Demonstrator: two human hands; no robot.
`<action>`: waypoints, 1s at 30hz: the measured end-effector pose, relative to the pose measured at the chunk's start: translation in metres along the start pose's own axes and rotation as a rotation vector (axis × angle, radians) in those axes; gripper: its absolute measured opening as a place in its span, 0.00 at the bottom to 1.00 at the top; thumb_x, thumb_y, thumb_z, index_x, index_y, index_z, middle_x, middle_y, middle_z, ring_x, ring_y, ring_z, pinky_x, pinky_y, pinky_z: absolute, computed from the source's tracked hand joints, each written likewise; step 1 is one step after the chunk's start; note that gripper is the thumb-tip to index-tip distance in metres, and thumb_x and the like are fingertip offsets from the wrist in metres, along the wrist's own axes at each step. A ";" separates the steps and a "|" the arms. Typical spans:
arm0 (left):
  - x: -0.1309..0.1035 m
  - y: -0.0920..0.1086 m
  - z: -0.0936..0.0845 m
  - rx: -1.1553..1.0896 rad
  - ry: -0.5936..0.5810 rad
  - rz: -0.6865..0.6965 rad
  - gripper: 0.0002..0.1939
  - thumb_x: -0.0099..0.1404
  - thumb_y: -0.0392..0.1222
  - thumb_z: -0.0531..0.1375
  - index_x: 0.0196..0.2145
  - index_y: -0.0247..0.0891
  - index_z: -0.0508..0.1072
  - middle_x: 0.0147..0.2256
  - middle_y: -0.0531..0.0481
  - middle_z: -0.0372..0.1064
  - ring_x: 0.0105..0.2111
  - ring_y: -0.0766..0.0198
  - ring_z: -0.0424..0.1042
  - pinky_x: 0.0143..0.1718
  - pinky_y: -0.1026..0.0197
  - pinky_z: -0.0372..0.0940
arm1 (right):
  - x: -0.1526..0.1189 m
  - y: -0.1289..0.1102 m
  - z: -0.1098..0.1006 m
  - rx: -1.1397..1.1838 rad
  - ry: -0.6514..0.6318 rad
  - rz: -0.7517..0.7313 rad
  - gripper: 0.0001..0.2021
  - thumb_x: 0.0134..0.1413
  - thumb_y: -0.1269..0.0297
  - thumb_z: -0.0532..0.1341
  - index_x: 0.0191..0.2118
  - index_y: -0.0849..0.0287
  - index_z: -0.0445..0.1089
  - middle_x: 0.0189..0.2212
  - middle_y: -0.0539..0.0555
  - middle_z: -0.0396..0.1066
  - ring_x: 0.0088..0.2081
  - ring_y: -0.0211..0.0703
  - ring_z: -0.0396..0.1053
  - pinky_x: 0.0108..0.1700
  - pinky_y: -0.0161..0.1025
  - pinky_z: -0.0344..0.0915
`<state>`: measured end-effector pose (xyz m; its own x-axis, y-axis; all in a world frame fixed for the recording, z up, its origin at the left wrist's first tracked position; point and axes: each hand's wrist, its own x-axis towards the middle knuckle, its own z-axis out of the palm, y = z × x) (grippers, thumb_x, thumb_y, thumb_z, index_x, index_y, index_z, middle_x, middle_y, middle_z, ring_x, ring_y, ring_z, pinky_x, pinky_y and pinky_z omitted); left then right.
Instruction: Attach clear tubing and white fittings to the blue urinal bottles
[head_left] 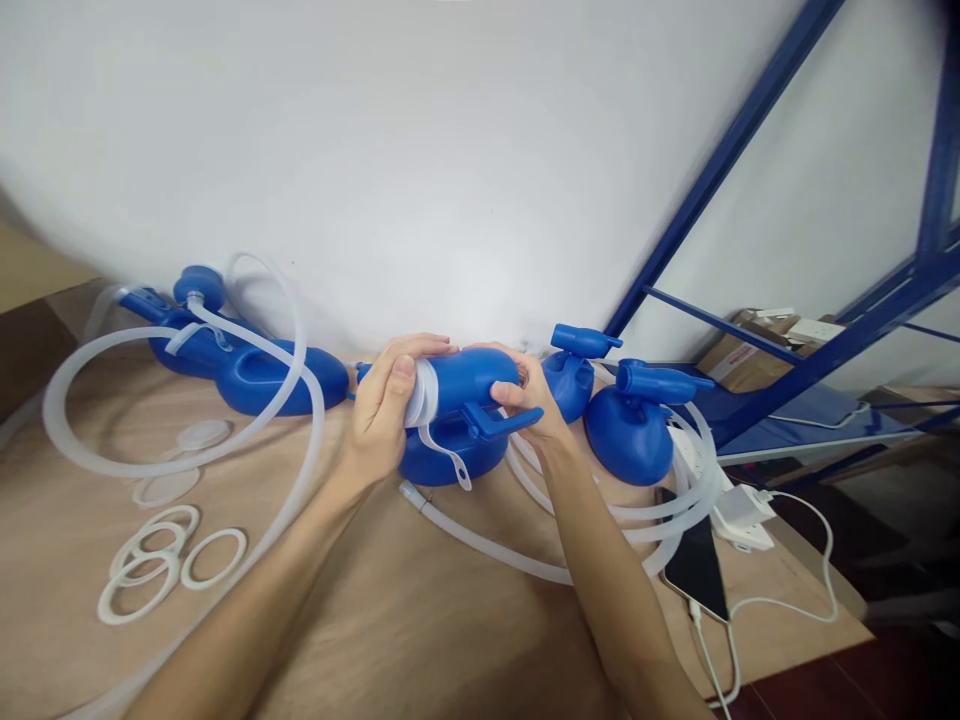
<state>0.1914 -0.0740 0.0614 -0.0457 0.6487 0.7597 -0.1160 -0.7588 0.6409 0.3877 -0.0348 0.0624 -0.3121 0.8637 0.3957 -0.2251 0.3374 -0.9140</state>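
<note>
Both hands hold a blue cylindrical part (469,380) with a handle above the middle of the table. My left hand (386,400) is wrapped round its left end, where a white translucent cap (424,395) sits, with a perforated strap (450,455) hanging from it. On the right end, my right hand (531,395) grips with the thumb near the blue handle lever (499,422). Behind and below the held part is a blue bottle body (450,460); whether the two are joined is hidden.
Blue bottles (281,380) with coiled clear tubing (67,400) lie left. White rings (214,558) lie front left. More blue bottles (630,435), a phone (697,560), a power strip (742,520) and a blue metal rack (720,160) are on the right. A wall stands behind.
</note>
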 end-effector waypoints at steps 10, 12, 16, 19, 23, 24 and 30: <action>0.005 -0.003 -0.002 -0.135 -0.023 -0.218 0.16 0.74 0.54 0.55 0.39 0.41 0.76 0.54 0.42 0.75 0.54 0.46 0.76 0.59 0.40 0.69 | 0.001 0.004 0.006 0.074 0.040 0.116 0.29 0.36 0.49 0.79 0.45 0.59 0.80 0.41 0.55 0.81 0.42 0.50 0.77 0.41 0.41 0.75; -0.001 -0.003 0.005 -0.058 0.073 -0.168 0.18 0.75 0.55 0.52 0.41 0.42 0.75 0.55 0.43 0.74 0.55 0.47 0.76 0.58 0.41 0.70 | 0.000 0.006 0.011 0.094 0.023 0.105 0.27 0.40 0.49 0.78 0.46 0.59 0.80 0.40 0.55 0.81 0.41 0.50 0.78 0.41 0.41 0.75; -0.007 -0.004 0.010 0.151 0.170 -0.043 0.19 0.77 0.55 0.50 0.45 0.42 0.76 0.54 0.43 0.74 0.58 0.48 0.72 0.61 0.44 0.66 | 0.000 0.013 0.019 0.066 0.021 0.086 0.26 0.44 0.47 0.76 0.47 0.58 0.80 0.40 0.55 0.80 0.41 0.49 0.77 0.41 0.41 0.74; -0.005 -0.005 0.005 0.214 0.169 -0.008 0.20 0.77 0.54 0.48 0.46 0.42 0.76 0.53 0.45 0.74 0.57 0.50 0.72 0.61 0.46 0.65 | -0.001 0.014 0.022 -0.004 0.034 0.059 0.28 0.43 0.45 0.76 0.48 0.57 0.79 0.42 0.55 0.78 0.44 0.50 0.76 0.44 0.43 0.74; 0.001 -0.003 -0.002 0.201 0.149 -0.040 0.20 0.76 0.53 0.48 0.45 0.42 0.76 0.48 0.47 0.76 0.52 0.52 0.73 0.57 0.49 0.66 | -0.006 -0.001 0.023 -0.284 0.106 -0.147 0.33 0.37 0.46 0.79 0.51 0.52 0.79 0.48 0.54 0.73 0.51 0.53 0.72 0.54 0.47 0.72; 0.002 -0.001 -0.002 0.195 0.140 -0.055 0.20 0.76 0.53 0.47 0.44 0.42 0.75 0.47 0.47 0.76 0.51 0.52 0.73 0.57 0.49 0.66 | -0.008 -0.007 0.023 -0.365 0.124 -0.195 0.33 0.37 0.45 0.80 0.51 0.51 0.79 0.47 0.54 0.72 0.52 0.53 0.71 0.54 0.47 0.72; 0.003 0.008 -0.001 0.181 0.060 -0.039 0.22 0.75 0.55 0.46 0.49 0.42 0.74 0.53 0.45 0.74 0.55 0.49 0.70 0.56 0.48 0.66 | -0.018 -0.032 0.024 -0.635 0.168 -0.340 0.34 0.40 0.40 0.77 0.52 0.51 0.78 0.42 0.54 0.68 0.46 0.51 0.69 0.51 0.50 0.72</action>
<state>0.1897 -0.0780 0.0687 -0.1045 0.6758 0.7296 0.0612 -0.7279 0.6830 0.3782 -0.0701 0.0862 -0.1629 0.7014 0.6939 0.3097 0.7041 -0.6390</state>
